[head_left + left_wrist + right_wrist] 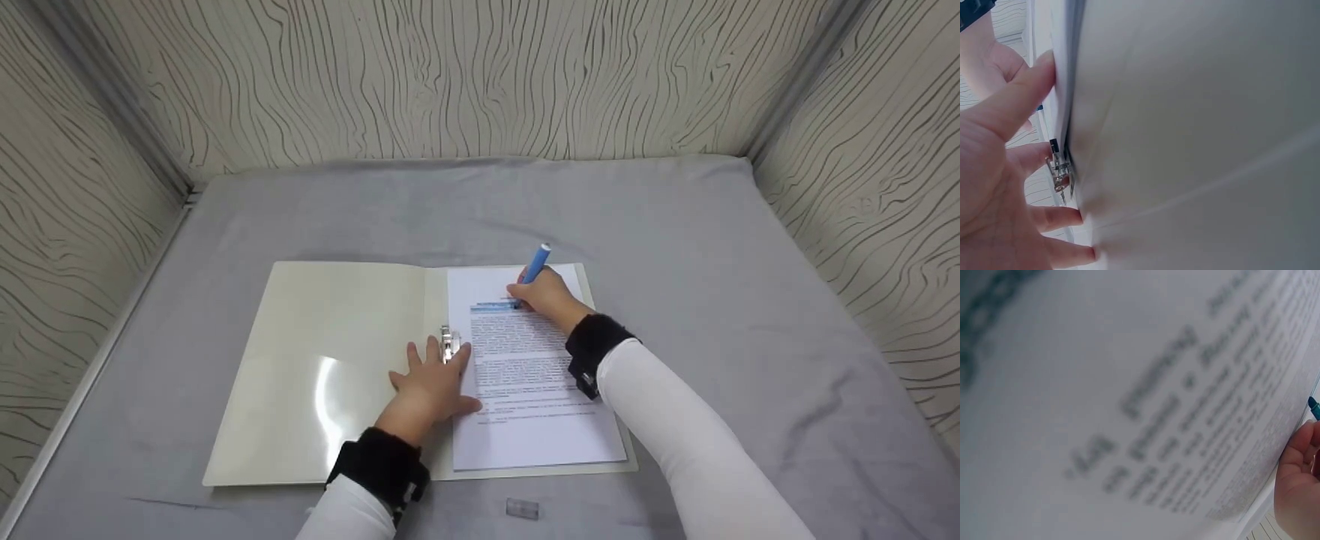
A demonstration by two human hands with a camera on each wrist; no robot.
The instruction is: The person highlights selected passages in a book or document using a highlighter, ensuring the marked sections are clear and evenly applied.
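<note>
Nearest you, a small grey cylinder is lying on the cloth, just below the folder. Your left arm is coming in from the bottom edge, a black band circling the wrist. Your left hand is resting palm down across the folder's fold, its fingers spreading wide and gripping nothing; the thumb is pressing the left edge of the paper, the index is lying beside the metal clip, and other fingertips are touching the bare cover. The folder is lying open, with the printed paper covering its right half. Farther up, your right hand is bending inward over the text's top lines, fingers curling to pinch a blue pen. The pen is tilting, white end up, its dark tip pointing at the right end of blue streaks. Beyond, a wood-patterned wall is standing.
</note>
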